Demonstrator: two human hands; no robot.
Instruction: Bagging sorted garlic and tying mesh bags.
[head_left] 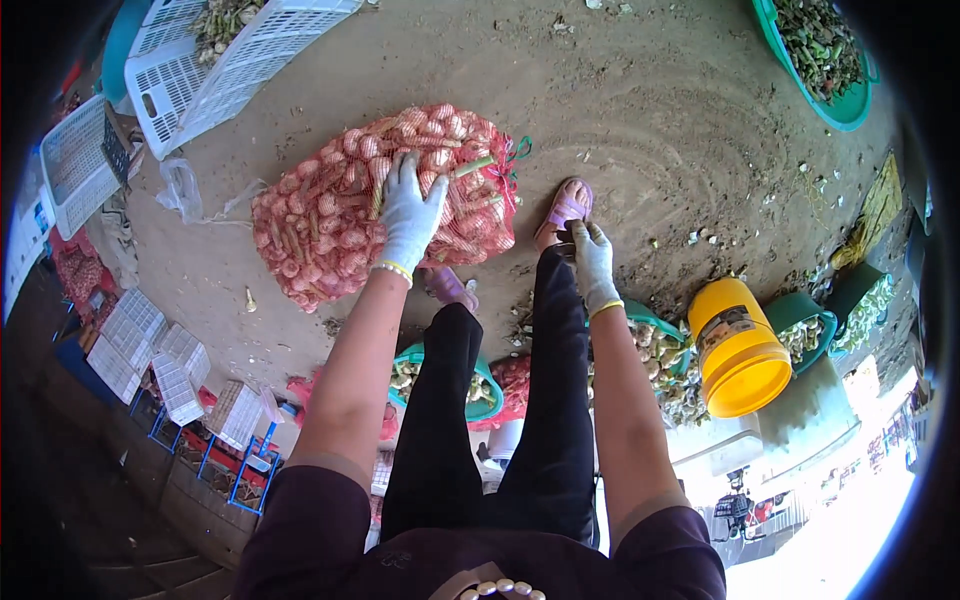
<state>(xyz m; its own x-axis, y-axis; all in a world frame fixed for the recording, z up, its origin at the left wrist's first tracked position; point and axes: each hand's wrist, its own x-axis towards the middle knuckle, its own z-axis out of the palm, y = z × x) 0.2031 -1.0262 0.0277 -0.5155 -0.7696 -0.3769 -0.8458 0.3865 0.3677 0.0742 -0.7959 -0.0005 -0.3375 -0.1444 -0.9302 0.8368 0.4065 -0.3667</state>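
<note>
A large red mesh sack (315, 225) packed with garlic bulbs and stalks lies on the dirty floor, its tied end toward the right. My left hand (412, 210), in a white glove, rests on top of it with fingers apart, beside a pale green stalk (470, 166). My gloved right hand (592, 255) hangs by my right thigh, right of the sack, fingers curled around something dark that I cannot make out. Below it is my purple sandal (568, 200).
White plastic crates (170, 85) stand upper left, stacked crates (135, 335) lower left. Green tubs (850, 115) of garlic or trimmings sit at right and behind my legs. A yellow bucket (735, 330) stands at my right. A clear plastic bag (180, 190) lies left of the sack.
</note>
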